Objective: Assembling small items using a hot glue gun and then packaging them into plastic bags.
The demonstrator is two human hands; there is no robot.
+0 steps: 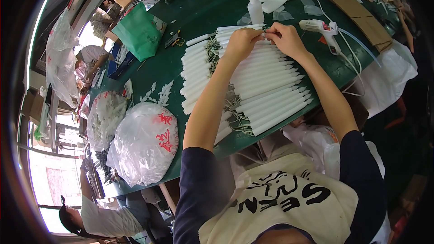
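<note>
Many white electric taper candles (266, 81) lie side by side in rows on the green table, most of the near ones with pointed, flame-shaped tips. Thin pale wires (233, 104) come out between the rows. Over the far end of the rows my left hand (244, 43) is closed, its fingertips pinched at a small white piece. My right hand (285, 39) pinches at the same spot, fingertips meeting the left ones. Fingers hide most of this piece, perhaps a candle's tip. Right of my hands lies a white glue gun (322, 29) with its cord.
A white bottle (255, 10) stands beyond my hands. Loose white flame-shaped tips (165, 92) lie to the left, near stuffed plastic bags (142, 147). Further off are yellow-handled scissors (179, 41), a green bag (139, 31) and cardboard (355, 16). Other people work at the left.
</note>
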